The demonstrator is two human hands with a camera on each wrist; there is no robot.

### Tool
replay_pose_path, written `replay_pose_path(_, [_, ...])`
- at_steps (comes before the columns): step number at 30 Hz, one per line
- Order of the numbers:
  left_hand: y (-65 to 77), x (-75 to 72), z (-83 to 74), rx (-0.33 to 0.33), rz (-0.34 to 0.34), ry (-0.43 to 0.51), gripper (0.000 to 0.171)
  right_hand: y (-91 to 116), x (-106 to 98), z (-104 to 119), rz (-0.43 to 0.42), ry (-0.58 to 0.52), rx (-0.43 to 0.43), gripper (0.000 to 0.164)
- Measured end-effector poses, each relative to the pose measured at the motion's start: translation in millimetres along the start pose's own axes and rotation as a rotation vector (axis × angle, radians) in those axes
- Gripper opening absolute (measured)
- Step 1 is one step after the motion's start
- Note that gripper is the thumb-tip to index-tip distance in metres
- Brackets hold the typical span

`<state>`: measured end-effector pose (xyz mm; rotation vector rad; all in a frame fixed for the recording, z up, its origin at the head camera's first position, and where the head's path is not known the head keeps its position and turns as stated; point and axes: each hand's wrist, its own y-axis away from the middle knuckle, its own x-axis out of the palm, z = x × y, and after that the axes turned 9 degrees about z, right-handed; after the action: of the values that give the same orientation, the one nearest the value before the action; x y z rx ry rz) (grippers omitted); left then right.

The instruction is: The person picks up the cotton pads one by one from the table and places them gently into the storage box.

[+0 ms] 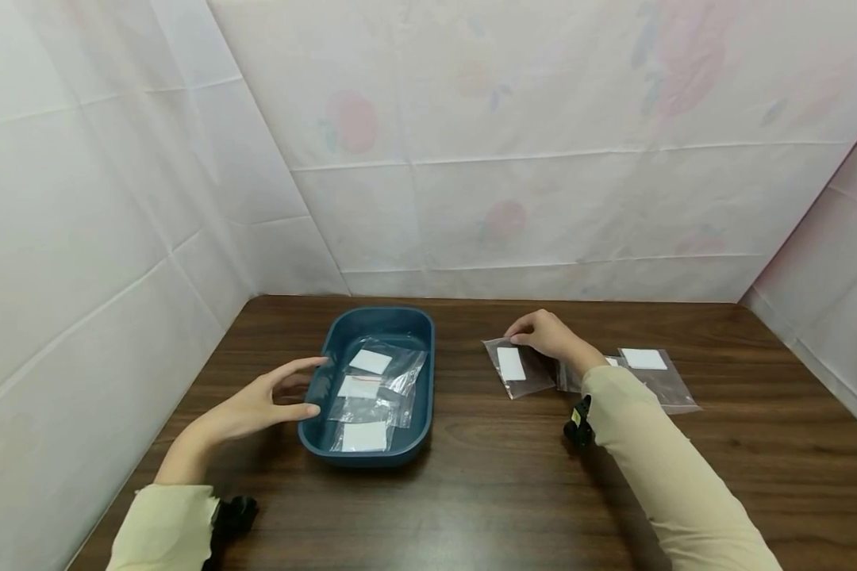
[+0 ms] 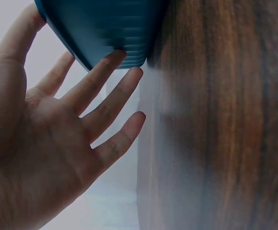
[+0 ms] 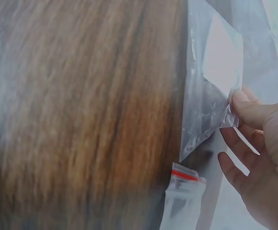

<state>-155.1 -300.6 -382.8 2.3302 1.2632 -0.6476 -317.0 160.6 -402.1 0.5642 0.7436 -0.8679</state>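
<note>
My right hand (image 1: 545,333) pinches the edge of a clear zip-lock bag (image 1: 536,374) between thumb and fingers. Inside that bag is a white rectangular piece, and in the right wrist view the bag (image 3: 203,110) hangs tilted from the fingertips. On the left, my left hand (image 1: 257,403) rests its spread fingers and thumb against the side of a blue plastic bin (image 1: 431,381). The left wrist view shows the fingers (image 2: 103,72) fairly straight along the outer wall of the bin (image 2: 105,28). Several clear bags with white pieces (image 1: 363,424) lie overlapping in the bin.
More clear bags with white pieces (image 1: 667,385) lie on the brown wooden table (image 1: 486,492) by the right forearm, partly hidden by it. One bag has a red zip strip (image 3: 185,175). Pale patterned cloth (image 1: 528,159) hangs behind and at both sides.
</note>
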Motion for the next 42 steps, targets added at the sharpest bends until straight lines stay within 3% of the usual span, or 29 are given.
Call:
replay_pose_path(9, [-2.6,-0.4,0.3,0.006,0.004,0.000,0.071,4.4,-6.8,-1.8,-0.030,-0.016,-0.011,0.015])
replay_pose_path(22, [4.7,-1.4,3.0,0.003,-0.001,-0.001,0.071,4.5,-4.7,5.6,-0.072,-0.029,-0.048,0.016])
replay_pose_path(31, [0.8,0.3,5.0,0.007,0.021,0.022,0.070,10.5,-7.1,4.7,-0.120,-0.039,-0.026,0.018])
replay_pose_path(42, [-1.9,-0.5,6.7,-0.011,0.021,0.022,0.071,19.3,-15.2,12.4,-0.155,-0.059,-0.084,0.017])
